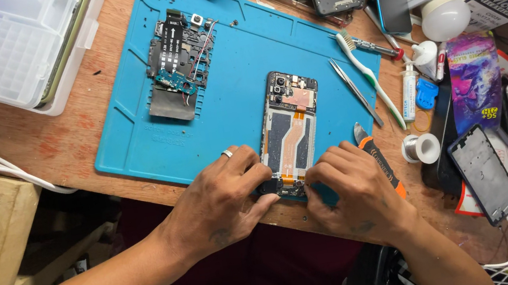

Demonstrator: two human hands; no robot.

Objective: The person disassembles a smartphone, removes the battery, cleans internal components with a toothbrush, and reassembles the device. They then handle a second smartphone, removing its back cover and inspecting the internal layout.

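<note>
Pinching the opened phone's (290, 133) near end, left hand (222, 199) and right hand (355, 191) sit equally close, fingers narrow. Its long axis runs from them toward the upper middle of the frame.

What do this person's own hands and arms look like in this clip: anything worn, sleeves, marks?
Both forearms are bare, with no sleeves, gloves or watch in view. The left hand wears one plain silver-coloured ring on a finger. The right hand wears nothing. Each hand has a small dark mark on its back near the wrist; whether these are tattoos or smudges cannot be told.
</note>
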